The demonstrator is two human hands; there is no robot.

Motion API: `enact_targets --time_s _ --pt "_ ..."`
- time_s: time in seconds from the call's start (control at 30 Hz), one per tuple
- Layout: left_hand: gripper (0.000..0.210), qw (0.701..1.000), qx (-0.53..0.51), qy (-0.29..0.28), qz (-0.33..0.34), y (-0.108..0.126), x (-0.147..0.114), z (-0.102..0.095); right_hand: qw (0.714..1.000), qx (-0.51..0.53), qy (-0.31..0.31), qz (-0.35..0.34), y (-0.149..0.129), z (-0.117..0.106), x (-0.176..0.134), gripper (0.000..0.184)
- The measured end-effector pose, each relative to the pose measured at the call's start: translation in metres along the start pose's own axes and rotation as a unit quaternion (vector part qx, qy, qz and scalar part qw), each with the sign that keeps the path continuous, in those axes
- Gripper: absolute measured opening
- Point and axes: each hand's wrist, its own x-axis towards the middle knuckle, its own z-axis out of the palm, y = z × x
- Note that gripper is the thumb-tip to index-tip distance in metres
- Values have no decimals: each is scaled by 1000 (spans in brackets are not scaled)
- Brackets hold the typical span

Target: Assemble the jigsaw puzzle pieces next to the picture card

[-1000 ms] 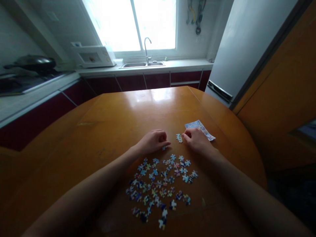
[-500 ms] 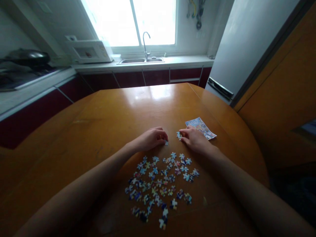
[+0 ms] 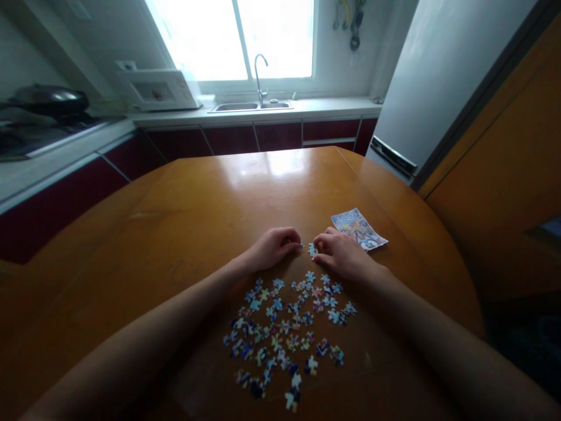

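My left hand point(image 3: 277, 248) pinches a small jigsaw puzzle piece point(image 3: 301, 247), mostly hidden by the fingertips. Just to the right, my right hand point(image 3: 340, 252) has thumb and fingers closed on the edge of a light-blue puzzle piece point(image 3: 312, 250), which looks like a few joined together. A narrow gap separates the two held pieces. Nearer to me, many loose jigsaw pieces point(image 3: 280, 342) lie scattered in blue, white, yellow and purple. A printed picture sheet point(image 3: 360, 229) rests flat beyond my right hand, which overlaps its near left edge.
The wooden table point(image 3: 197, 204) has a rounded edge. Behind it stand a counter with a sink point(image 3: 236, 107) and faucet, a white microwave point(image 3: 160, 90), and a wok point(image 3: 50, 100) on the stove at left. A fridge point(image 3: 438, 82) rises at right.
My right hand has shifted left with its light-blue piece. My left hand has moved slightly right and away from me, so the two pieces are closer together.
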Motion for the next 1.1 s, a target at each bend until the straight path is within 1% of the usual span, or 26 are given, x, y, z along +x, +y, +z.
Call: enact_targets --time_s 0.07,0.13,0.3,0.37,0.47,0.6,0.77,0.87,0.93,1.1 --pt "15 999 -6 46 -18 3 0 8 1000 -11 1 1 -2 0 -1 19" --pt "13 997 9 73 -25 5 0 12 1000 -18 2 -3 -2 1 -1 18" --pt "9 994 56 87 -19 5 2 14 1000 -7 6 -14 -3 4 -2 18" --pt "8 993 73 92 -6 5 2 14 1000 -6 7 -12 -3 4 -2 17" --pt "11 992 87 89 16 5 2 14 1000 -6 9 -12 -4 3 -2 15" --pt "13 992 87 85 28 6 1 13 1000 -10 9 -12 -3 3 -2 16" --pt "13 992 74 63 78 5 -1 9 1000 -3 9 -14 -1 4 -1 15" --pt "15 991 70 71 89 4 -1 9 1000 -2 8 -14 -1 4 -1 16" --pt "16 990 77 74 97 3 -1 9 1000 -2 8 -14 -2 3 -1 16" --pt "17 983 121 55 128 -1 0 8 1000 -3 8 -14 -3 2 -1 15"
